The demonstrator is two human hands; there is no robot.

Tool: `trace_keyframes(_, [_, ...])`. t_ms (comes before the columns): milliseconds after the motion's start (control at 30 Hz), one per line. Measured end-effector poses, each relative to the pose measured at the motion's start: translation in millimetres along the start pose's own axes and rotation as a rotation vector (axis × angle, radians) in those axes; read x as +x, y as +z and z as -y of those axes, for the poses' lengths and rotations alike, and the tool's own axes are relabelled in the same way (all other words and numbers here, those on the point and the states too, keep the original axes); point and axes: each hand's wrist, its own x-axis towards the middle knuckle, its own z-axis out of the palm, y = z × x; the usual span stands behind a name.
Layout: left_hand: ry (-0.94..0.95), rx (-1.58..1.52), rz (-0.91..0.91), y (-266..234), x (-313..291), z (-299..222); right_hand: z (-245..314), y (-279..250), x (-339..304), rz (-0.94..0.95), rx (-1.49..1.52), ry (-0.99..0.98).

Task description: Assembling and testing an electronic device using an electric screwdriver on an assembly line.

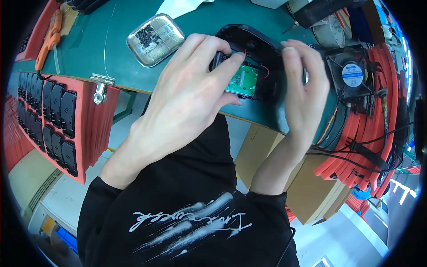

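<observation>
A green circuit board (243, 81) sits at the near part of a black plastic housing (249, 36) on the bench. My left hand (189, 84) is closed on the board at its left side; the fingers cover part of the board and a dark piece beside it. Thin red wires (265, 71) run between the board and the housing. My right hand (307, 73) is raised by the housing's right side, slightly blurred, with thumb and index finger pinched together. Whatever may be between those fingertips is too small to make out.
A metal tin (155, 40) with small dark parts lies left on the green bench (98, 40). A clamp (100, 86) grips the front edge. An orange-handled tool (51, 38) lies far left. A fan (350, 73), cables and red foam trays (351, 151) crowd the right; cardboard boxes (311, 191) stand below.
</observation>
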Motion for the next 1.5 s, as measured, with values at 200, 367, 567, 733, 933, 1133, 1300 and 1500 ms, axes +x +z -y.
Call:
trace_keyframes(200, [-0.019,0.022,0.019,0.0,-0.9,-2.5,4.1,-7.1,-18.7,0.166,0.367,0.226])
trace_keyframes(367, [0.024,0.041,-0.044,-0.1,-5.0,-4.9,-3.0,-13.5,-33.1,0.158,0.621,0.179])
trace_keyframes(567, [-0.109,0.222,-0.200,3.2,-27.3,-4.7,-4.2,-20.0,-41.7,0.289,0.528,0.109])
trace_keyframes(733, [-0.122,0.163,-0.151,-3.4,-30.3,-9.3,6.2,-11.5,-51.4,0.205,0.202,-0.077])
trace_keyframes(933, [-0.117,0.148,-0.097,-12.8,-31.4,-11.4,7.9,-10.7,-55.0,0.191,0.115,-0.185])
trace_keyframes(1133, [-0.172,0.037,-0.093,-23.7,-38.9,-20.9,4.9,-6.9,-54.8,0.141,0.128,-0.138])
trace_keyframes(1300, [-0.426,-0.703,-0.098,-23.5,-51.0,-21.7,13.7,-10.2,-72.6,-0.037,0.614,0.007])
trace_keyframes(1500, [-0.232,-1.134,0.051,-15.7,-41.8,-16.5,36.8,9.8,-101.1,0.064,1.053,0.055])
